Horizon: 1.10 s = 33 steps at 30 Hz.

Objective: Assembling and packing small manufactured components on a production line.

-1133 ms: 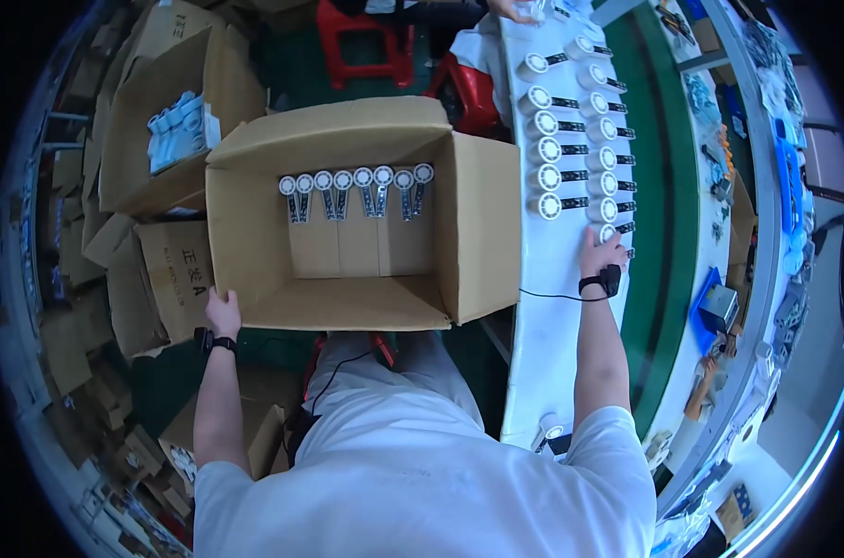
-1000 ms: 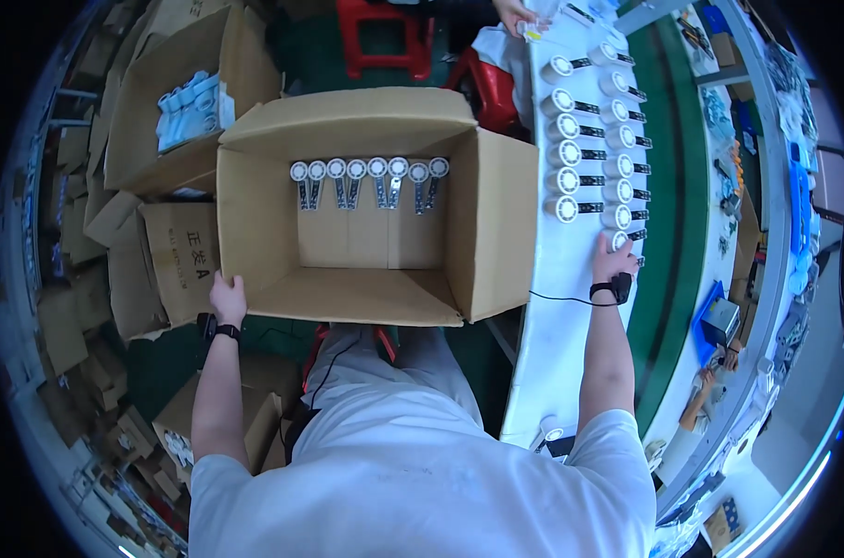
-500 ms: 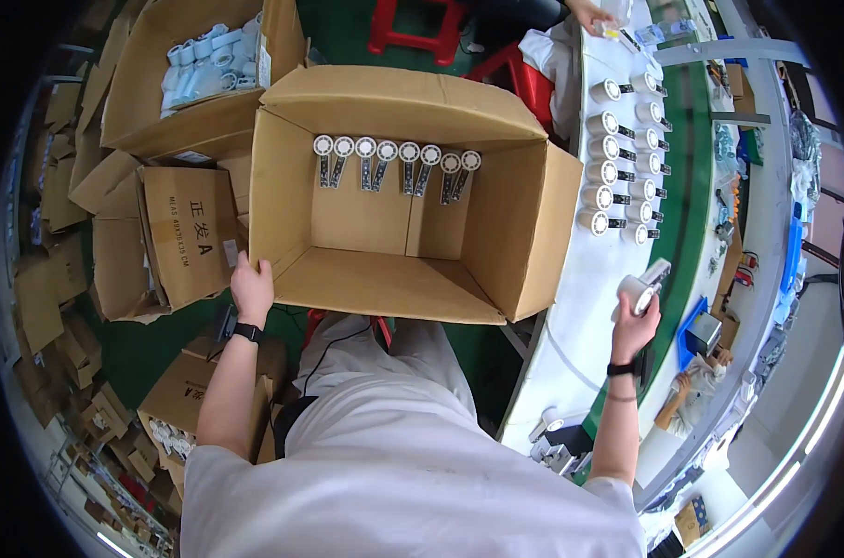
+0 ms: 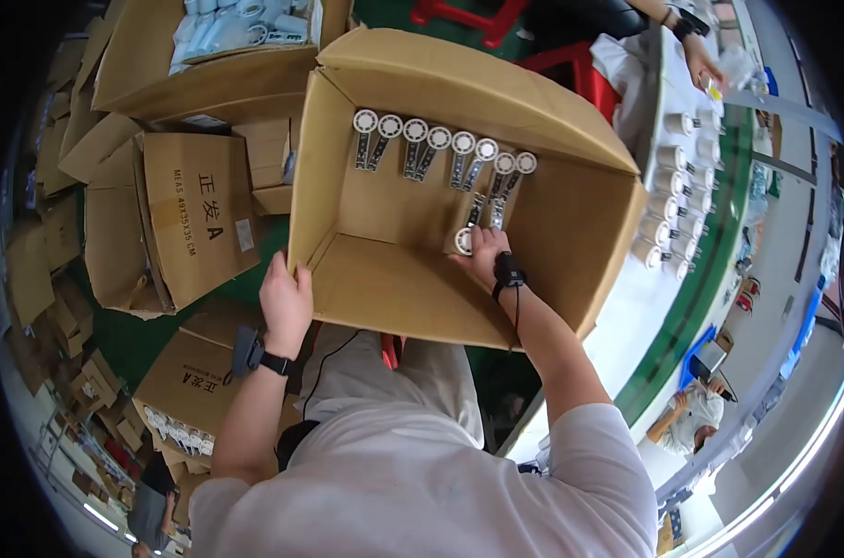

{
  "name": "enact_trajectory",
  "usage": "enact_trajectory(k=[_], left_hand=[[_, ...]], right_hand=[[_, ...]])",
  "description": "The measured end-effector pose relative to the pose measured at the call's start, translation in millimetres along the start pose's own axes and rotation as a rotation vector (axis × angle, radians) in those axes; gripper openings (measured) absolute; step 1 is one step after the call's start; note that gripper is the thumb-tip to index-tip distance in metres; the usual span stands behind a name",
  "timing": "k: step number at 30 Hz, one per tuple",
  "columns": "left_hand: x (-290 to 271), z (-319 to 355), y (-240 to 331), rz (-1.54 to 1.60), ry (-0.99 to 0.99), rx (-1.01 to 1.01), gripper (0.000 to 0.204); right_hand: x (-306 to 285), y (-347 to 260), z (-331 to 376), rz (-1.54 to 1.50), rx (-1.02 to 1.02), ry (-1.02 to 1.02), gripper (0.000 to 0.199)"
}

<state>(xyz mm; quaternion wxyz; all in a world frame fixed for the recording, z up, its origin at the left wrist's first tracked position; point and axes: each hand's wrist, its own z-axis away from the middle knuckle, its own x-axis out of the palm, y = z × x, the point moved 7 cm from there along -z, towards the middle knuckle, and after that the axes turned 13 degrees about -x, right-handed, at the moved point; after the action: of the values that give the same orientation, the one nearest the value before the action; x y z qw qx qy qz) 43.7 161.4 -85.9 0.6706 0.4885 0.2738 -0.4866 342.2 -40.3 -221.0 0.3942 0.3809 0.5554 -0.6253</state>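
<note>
An open cardboard box stands tilted before me. My left hand grips its near-left edge, fingers outside and thumb on the rim. Inside, a row of white round-headed pieces with dark patterned strip handles lies along the far side, heads away from me. My right hand reaches into the box, closed on a similar white round-headed piece whose head points toward me. A second dark strip sticks out past the fingers; its other end is hidden under the hand.
More such pieces stand in rows on the white table at right. Another person's hand is at its far end. A box of bluish-wrapped pieces and cartons stand left. A red stool is beyond.
My right hand has moved left from over the table into the box, carrying its white round-headed piece. My left hand stays on the box edge. The view has shifted and the box appears more tilted.
</note>
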Motion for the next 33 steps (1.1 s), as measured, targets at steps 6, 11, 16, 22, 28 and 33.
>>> enact_trajectory(k=[6,11,16,22,28,33], left_hand=[[-3.1,1.2,0.5,0.055,-0.042,-0.035,0.022],[-1.8,-0.7,-2.3,0.087,-0.065,-0.106,0.026],[-1.7,-0.2,-0.9,0.064,-0.046,-0.106,0.026],[-2.8,0.3,-0.4,0.080,-0.022,-0.077,0.023],[3.9,-0.1,-3.1,0.042,-0.046,-0.089,0.022],[-0.1,-2.3,-16.5,0.080,0.021,0.010,0.022]], right_hand=[[95.0,47.9,42.1,0.032,0.052,-0.244,0.061],[123.7,65.8,46.1,0.032,0.127,-0.362,0.062],[138.5,77.6,55.6,0.127,0.163,-0.479,0.059],[136.6,76.3,70.0,0.094,0.176,-0.451,0.053],[48.9,36.9,51.3,-0.088,0.354,-0.368,0.033],[-161.0,-18.2,49.6,-0.649,0.353,0.178,0.022]])
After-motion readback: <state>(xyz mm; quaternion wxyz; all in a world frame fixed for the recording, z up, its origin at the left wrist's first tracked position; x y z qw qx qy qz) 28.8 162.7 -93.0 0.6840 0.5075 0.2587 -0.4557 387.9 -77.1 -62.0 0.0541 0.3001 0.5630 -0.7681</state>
